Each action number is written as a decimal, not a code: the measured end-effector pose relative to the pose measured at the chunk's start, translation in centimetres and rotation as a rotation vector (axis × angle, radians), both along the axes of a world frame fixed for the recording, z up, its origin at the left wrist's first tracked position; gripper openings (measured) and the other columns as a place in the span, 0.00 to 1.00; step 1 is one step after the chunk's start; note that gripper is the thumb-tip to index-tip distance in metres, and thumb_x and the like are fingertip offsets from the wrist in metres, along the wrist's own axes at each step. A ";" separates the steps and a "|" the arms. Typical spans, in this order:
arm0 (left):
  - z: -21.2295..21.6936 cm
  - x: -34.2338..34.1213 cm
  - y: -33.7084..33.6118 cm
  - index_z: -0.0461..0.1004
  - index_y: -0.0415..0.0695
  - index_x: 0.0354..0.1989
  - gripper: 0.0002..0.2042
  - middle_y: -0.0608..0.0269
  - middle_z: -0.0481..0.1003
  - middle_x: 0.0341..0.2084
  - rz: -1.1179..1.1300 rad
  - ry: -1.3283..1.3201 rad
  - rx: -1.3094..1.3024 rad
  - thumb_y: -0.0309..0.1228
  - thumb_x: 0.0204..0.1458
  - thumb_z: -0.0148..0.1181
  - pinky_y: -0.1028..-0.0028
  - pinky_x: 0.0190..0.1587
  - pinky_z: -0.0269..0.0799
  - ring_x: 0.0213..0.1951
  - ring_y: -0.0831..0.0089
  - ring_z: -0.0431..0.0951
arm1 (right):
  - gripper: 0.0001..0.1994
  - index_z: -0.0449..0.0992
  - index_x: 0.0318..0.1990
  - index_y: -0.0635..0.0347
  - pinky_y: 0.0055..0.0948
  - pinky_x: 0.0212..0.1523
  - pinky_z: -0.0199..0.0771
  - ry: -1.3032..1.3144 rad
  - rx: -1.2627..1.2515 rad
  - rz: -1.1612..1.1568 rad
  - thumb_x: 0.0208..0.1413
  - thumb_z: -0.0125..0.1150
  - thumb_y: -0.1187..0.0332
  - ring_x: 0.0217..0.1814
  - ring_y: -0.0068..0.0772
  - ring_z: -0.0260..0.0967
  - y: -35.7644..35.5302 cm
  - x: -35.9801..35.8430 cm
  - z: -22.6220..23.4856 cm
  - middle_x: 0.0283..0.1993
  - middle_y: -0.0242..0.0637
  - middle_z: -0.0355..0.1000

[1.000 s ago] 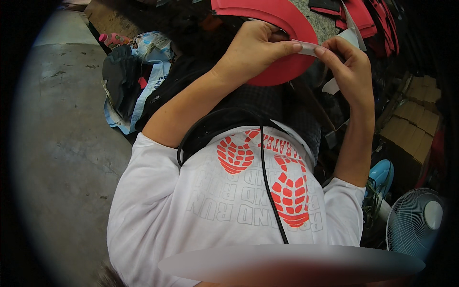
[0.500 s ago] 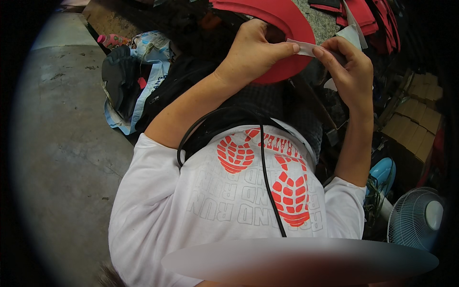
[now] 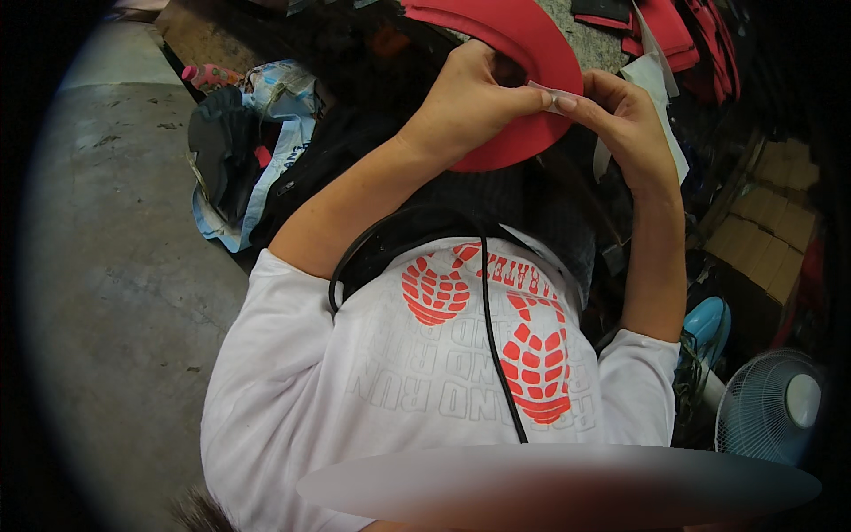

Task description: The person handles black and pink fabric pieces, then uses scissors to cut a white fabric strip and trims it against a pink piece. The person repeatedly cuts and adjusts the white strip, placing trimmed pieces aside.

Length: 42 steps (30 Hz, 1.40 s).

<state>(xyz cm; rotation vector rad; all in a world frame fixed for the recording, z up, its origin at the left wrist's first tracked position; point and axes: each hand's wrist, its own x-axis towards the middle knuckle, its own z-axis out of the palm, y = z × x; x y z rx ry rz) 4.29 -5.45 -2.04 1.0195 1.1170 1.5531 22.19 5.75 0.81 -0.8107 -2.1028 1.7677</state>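
A red, curved, flat piece like a hat brim [image 3: 560, 55] hangs in front of me, tilted. My left hand [image 3: 474, 102] is closed at its inner edge, thumb on top and the other fingers hidden beneath. A narrow white strip [image 3: 540, 88] runs over the brim to the tips of both thumbs. My right hand [image 3: 625, 120] pinches that strip between thumb and index finger, its thumb tip almost touching the left one. Behind the right hand hangs a wider white band [image 3: 660, 97]; whether it joins the strip I cannot tell.
Red and black flat pieces [image 3: 660, 35] lie at the far right. On the right are stacked cardboard boxes [image 3: 771, 230], a blue shoe-like thing [image 3: 706, 324] and a fan [image 3: 771, 408]. Left are a black shoe-like thing [image 3: 222, 151], a pink bottle [image 3: 211, 74] and concrete floor [image 3: 133, 266].
My right hand has moved left and slightly down along the white strip, so the thumbs now nearly meet. The brim has shifted slightly lower, and more of the white band shows behind the right hand.
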 end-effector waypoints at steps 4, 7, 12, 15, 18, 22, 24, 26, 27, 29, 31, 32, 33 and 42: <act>0.9 -2.2 0.5 0.79 0.36 0.43 0.15 0.56 0.82 0.35 0.053 0.395 -0.154 0.34 0.53 0.69 0.72 0.42 0.77 0.36 0.67 0.83 | 0.16 0.80 0.46 0.66 0.19 0.48 0.70 -0.040 0.050 0.029 0.58 0.69 0.62 0.43 0.17 0.73 2.4 -1.1 -0.3 0.41 0.31 0.79; 1.7 -3.1 -0.9 0.80 0.41 0.44 0.17 0.55 0.82 0.36 0.266 1.134 -0.178 0.39 0.52 0.69 0.66 0.44 0.78 0.38 0.57 0.83 | 0.19 0.81 0.42 0.65 0.18 0.42 0.67 -0.108 0.173 -0.030 0.57 0.70 0.56 0.38 0.15 0.70 4.6 -1.7 -1.2 0.36 0.28 0.78; 0.0 -2.3 2.2 0.76 0.44 0.53 0.24 0.57 0.80 0.47 0.376 1.392 0.435 0.43 0.50 0.69 0.64 0.58 0.72 0.54 0.60 0.77 | 0.19 0.83 0.40 0.62 0.25 0.37 0.69 -0.373 0.349 0.021 0.53 0.70 0.54 0.34 0.22 0.73 6.1 -2.8 -2.2 0.30 0.31 0.77; -2.4 -1.7 4.1 0.66 0.46 0.65 0.35 0.60 0.78 0.52 0.249 1.285 0.261 0.46 0.49 0.69 0.58 0.68 0.61 0.62 0.62 0.71 | 0.19 0.83 0.42 0.57 0.31 0.39 0.72 -0.517 0.552 -0.017 0.52 0.70 0.52 0.34 0.32 0.76 5.6 -2.6 -1.5 0.29 0.35 0.78; -3.4 -2.0 4.6 0.54 0.46 0.72 0.45 0.64 0.77 0.54 0.164 1.225 0.183 0.49 0.48 0.70 0.49 0.73 0.51 0.64 0.63 0.68 | 0.18 0.79 0.47 0.51 0.32 0.39 0.71 -0.574 0.812 -0.180 0.54 0.68 0.53 0.35 0.31 0.75 5.3 -0.9 -0.1 0.32 0.33 0.77; -2.3 -2.6 4.2 0.61 0.35 0.65 0.39 0.56 0.73 0.58 0.091 1.168 0.171 0.45 0.50 0.69 0.48 0.70 0.51 0.63 0.60 0.69 | 0.17 0.76 0.50 0.46 0.37 0.46 0.73 -0.583 0.959 -0.280 0.54 0.68 0.57 0.44 0.39 0.77 5.9 1.0 0.7 0.38 0.34 0.78; -1.8 -2.9 4.2 0.52 0.35 0.71 0.48 0.60 0.71 0.61 0.018 1.185 0.095 0.47 0.46 0.71 0.47 0.72 0.46 0.66 0.60 0.65 | 0.16 0.77 0.48 0.49 0.40 0.46 0.74 -0.389 1.235 -0.250 0.52 0.70 0.61 0.43 0.42 0.76 5.4 1.4 0.7 0.40 0.36 0.77; -1.9 -3.1 4.3 0.55 0.35 0.70 0.47 0.58 0.70 0.62 0.022 1.214 0.112 0.48 0.47 0.70 0.46 0.72 0.47 0.66 0.60 0.65 | 0.16 0.77 0.47 0.51 0.41 0.46 0.74 -0.262 1.400 -0.276 0.51 0.71 0.64 0.44 0.44 0.75 4.0 1.9 0.8 0.41 0.37 0.76; -2.1 -3.1 4.3 0.56 0.35 0.70 0.46 0.58 0.70 0.62 0.026 1.228 0.120 0.49 0.47 0.70 0.46 0.72 0.47 0.66 0.60 0.65 | 0.15 0.77 0.46 0.51 0.41 0.47 0.74 -0.237 1.428 -0.317 0.51 0.71 0.65 0.45 0.44 0.74 2.7 2.8 1.1 0.42 0.37 0.75; -2.8 -2.9 4.5 0.52 0.42 0.72 0.48 0.66 0.74 0.59 0.110 1.279 0.163 0.53 0.48 0.68 0.44 0.72 0.46 0.67 0.64 0.65 | 0.15 0.77 0.46 0.53 0.40 0.47 0.74 -0.315 1.219 -0.360 0.51 0.71 0.65 0.48 0.44 0.72 -0.2 5.3 1.9 0.43 0.37 0.74; -3.5 -2.9 4.6 0.50 0.46 0.74 0.49 0.71 0.75 0.58 0.154 1.313 0.190 0.56 0.48 0.67 0.43 0.73 0.45 0.67 0.66 0.65 | 0.16 0.77 0.47 0.55 0.41 0.47 0.73 -0.517 1.021 -0.347 0.51 0.71 0.63 0.48 0.45 0.71 -3.0 7.6 1.6 0.44 0.37 0.73; -3.8 -3.0 4.7 0.49 0.46 0.74 0.50 0.72 0.75 0.59 0.157 1.321 0.195 0.57 0.48 0.66 0.43 0.73 0.44 0.67 0.66 0.65 | 0.17 0.77 0.47 0.57 0.41 0.47 0.73 -0.618 1.061 -0.336 0.51 0.71 0.62 0.48 0.45 0.71 -4.0 8.4 1.0 0.44 0.38 0.73; -4.0 -3.0 4.7 0.48 0.45 0.75 0.50 0.73 0.75 0.59 0.161 1.328 0.201 0.58 0.49 0.66 0.43 0.73 0.44 0.68 0.66 0.64 | 0.18 0.77 0.49 0.56 0.43 0.49 0.72 -0.692 1.082 -0.366 0.52 0.71 0.61 0.49 0.45 0.71 -4.8 8.9 0.1 0.46 0.39 0.72; -4.4 -3.0 4.8 0.46 0.46 0.76 0.52 0.73 0.74 0.60 0.192 1.354 0.176 0.59 0.48 0.65 0.39 0.72 0.41 0.69 0.67 0.62 | 0.18 0.78 0.54 0.56 0.40 0.48 0.74 -0.566 0.887 -0.443 0.60 0.65 0.59 0.45 0.45 0.77 -4.4 10.8 0.1 0.47 0.37 0.79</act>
